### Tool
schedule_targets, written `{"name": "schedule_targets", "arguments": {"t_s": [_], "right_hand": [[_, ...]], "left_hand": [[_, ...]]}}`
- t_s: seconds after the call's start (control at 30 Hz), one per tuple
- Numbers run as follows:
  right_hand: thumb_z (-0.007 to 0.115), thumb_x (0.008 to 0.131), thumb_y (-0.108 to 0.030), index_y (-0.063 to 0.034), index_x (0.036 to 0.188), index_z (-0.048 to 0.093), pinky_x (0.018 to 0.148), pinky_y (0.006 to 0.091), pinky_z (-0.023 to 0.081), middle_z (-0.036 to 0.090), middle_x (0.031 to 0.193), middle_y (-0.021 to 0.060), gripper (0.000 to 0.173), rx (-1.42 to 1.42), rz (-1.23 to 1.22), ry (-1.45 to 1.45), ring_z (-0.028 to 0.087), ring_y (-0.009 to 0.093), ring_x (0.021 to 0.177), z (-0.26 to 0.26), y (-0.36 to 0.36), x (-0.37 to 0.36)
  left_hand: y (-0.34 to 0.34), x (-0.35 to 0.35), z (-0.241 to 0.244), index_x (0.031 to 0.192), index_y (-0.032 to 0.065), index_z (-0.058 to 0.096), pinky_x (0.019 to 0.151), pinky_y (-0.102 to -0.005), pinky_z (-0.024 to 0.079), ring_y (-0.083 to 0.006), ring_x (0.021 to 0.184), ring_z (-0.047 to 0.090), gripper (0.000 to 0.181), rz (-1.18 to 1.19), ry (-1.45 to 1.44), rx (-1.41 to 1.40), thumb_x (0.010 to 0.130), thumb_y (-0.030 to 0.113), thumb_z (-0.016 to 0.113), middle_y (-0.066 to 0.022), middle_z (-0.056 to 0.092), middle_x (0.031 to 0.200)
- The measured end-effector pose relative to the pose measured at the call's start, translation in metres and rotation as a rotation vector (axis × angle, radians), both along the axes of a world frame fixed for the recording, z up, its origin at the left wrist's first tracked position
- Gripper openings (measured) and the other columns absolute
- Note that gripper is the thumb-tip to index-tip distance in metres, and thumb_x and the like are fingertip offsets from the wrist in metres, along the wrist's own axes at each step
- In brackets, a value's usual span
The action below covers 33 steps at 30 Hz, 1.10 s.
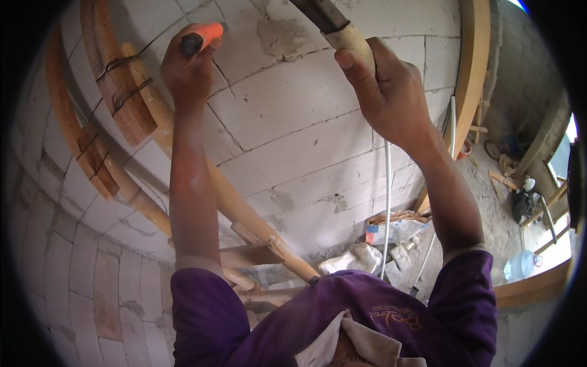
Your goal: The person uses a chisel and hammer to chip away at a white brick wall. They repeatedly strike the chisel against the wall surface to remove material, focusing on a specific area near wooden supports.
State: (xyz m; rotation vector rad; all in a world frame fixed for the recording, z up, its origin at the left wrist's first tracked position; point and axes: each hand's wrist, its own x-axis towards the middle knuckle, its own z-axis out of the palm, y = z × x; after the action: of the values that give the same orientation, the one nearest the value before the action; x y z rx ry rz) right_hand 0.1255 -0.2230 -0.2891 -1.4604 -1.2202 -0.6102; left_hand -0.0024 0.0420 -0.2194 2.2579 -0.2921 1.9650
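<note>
My left hand (pixel 188 69) is raised at the upper left, its fingers wrapped around an orange tool handle (pixel 208 33) with a black butt end. The working end of that tool cannot be made out. On the other side, my right hand (pixel 390 87) grips a pale sleeve-like handle (pixel 351 41). A dark bar (pixel 321 13) runs out of this handle and leaves the picture at the top, so its head is hidden. Both hands are in front of a wall of light grey blocks (pixel 293 124) with dark joints, patches and small chips.
A wooden ladder (pixel 238 192), spliced with wire-tied pieces (pixel 121 87), leans at the left. A white conduit (pixel 387 197) hangs near my right forearm. A timber post (pixel 470 73) stands at the right. Bags (pixel 353 259), rubble and a water bottle (pixel 520 266) are below.
</note>
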Motion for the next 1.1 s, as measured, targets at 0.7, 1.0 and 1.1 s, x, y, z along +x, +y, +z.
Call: {"name": "schedule_targets", "arguments": {"t_s": [0.7, 1.0, 1.1], "right_hand": [[0.061, 0.085, -0.047, -0.0015, 0.086, 0.051, 0.041, 0.0427, 0.045, 0.057, 0.055, 0.0152, 0.047, 0.223, -0.041, -0.291, 0.058, 0.035, 0.046, 0.014, 0.045, -0.01], [0.058, 0.087, -0.048, -0.0017, 0.083, 0.054, 0.043, 0.0422, 0.047, 0.058, 0.055, 0.0148, 0.047, 0.112, -0.074, -0.342, 0.059, 0.035, 0.047, 0.023, 0.049, -0.012], [0.057, 0.087, -0.047, -0.0011, 0.084, 0.054, 0.042, 0.043, 0.046, 0.058, 0.056, 0.0153, 0.046, 0.022, -0.117, -0.338, 0.059, 0.035, 0.046, 0.03, 0.047, -0.009]], "left_hand": [[-0.007, 0.006, 0.026, 0.091, 0.0042, 0.067, 0.068, -0.0254, 0.05, -0.0107, 0.076, 0.062, 0.018, 0.062, 0.045, -0.019, 0.075, 0.009, 0.074, -0.0024, 0.066, 0.083], [-0.007, 0.013, 0.03, 0.1, 0.003, 0.066, 0.074, -0.022, 0.047, -0.0073, 0.079, 0.061, 0.022, 0.029, 0.038, 0.05, 0.079, 0.005, 0.063, -0.0025, 0.069, 0.089], [-0.012, 0.008, 0.026, 0.101, 0.0063, 0.068, 0.074, -0.024, 0.048, -0.0104, 0.077, 0.063, 0.024, 0.39, 0.016, 0.047, 0.078, 0.008, 0.062, -0.0045, 0.069, 0.086]]}}
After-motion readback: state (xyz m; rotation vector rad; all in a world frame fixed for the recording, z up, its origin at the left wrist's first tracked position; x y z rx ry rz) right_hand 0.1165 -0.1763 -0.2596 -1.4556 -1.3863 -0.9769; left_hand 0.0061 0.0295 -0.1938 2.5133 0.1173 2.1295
